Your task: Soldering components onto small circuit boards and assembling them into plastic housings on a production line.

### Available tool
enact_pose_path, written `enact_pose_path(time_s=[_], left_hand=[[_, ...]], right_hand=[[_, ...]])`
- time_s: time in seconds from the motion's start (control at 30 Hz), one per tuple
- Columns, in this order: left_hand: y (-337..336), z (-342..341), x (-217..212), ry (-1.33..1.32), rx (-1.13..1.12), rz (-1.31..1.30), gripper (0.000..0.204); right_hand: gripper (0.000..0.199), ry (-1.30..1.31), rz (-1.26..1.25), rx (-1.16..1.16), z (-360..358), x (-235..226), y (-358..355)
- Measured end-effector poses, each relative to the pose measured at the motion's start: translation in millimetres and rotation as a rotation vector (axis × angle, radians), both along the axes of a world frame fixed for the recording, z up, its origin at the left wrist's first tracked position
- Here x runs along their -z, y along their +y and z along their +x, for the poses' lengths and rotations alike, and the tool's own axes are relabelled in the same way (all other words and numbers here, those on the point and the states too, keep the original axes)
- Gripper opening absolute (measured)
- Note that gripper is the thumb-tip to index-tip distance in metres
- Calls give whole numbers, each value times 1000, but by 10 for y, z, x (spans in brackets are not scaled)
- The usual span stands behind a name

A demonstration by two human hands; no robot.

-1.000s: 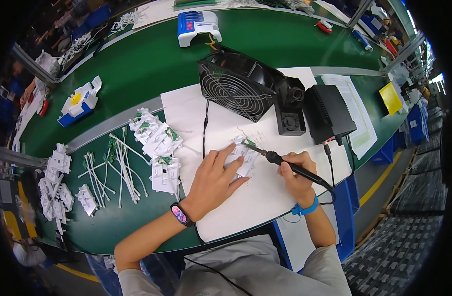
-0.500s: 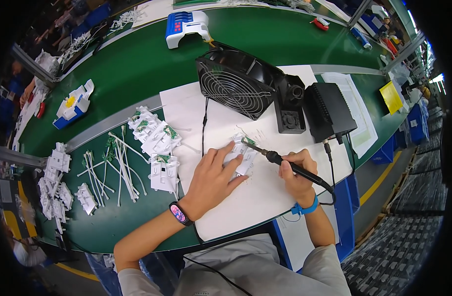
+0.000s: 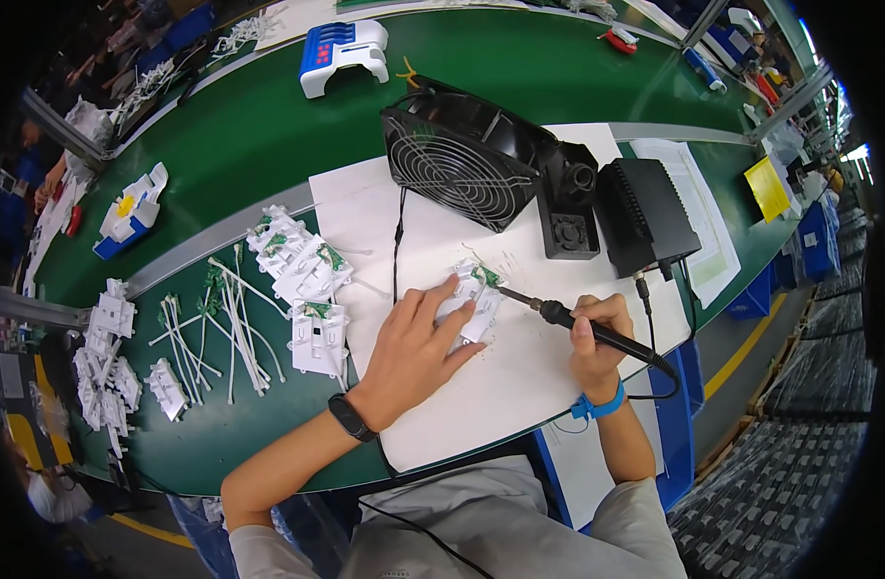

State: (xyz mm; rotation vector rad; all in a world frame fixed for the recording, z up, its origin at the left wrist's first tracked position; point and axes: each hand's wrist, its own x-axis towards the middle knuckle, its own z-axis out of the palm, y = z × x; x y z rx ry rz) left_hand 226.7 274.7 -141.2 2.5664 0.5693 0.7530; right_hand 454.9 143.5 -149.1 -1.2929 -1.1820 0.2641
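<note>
A white plastic housing (image 3: 473,326) lies on the white sheet in front of me, with a small green circuit board (image 3: 488,277) at its far end. My left hand (image 3: 409,340) holds the housing down, fingers along its left side and partly covering it. In my right hand (image 3: 598,340) is a soldering iron (image 3: 603,334), gripped like a pen by its black handle. The iron's metal tip points left, at the right edge of the circuit board; whether it touches cannot be told. Thin wire bits lie just beyond the housing.
A black fan (image 3: 457,159) stands beyond my hands, beside a black iron stand (image 3: 568,217) and a black power box (image 3: 647,217). Left are similar housings (image 3: 319,338) and white cables (image 3: 242,328). Blue-and-white shells (image 3: 342,56) sit on the green conveyor (image 3: 240,135).
The soldering iron and my right hand have shifted slightly right, drawing the tip toward the board's edge. The shells on the conveyor moved left. My wristband's screen went dark.
</note>
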Motion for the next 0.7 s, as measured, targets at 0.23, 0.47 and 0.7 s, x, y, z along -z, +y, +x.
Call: enact_pose_path(time_s=[0.23,0.47,0.7], left_hand=[[1,9,-24,-23,-11,1,49],[14,10,-7,-18,-5,4,48],[10,7,9,-7,5,-3,47]], right_hand=[[21,-77,-2,5,-32,-68,2],[22,-29,-8,5,-15,-59,10],[29,39,98,192,6,-61,-60]])
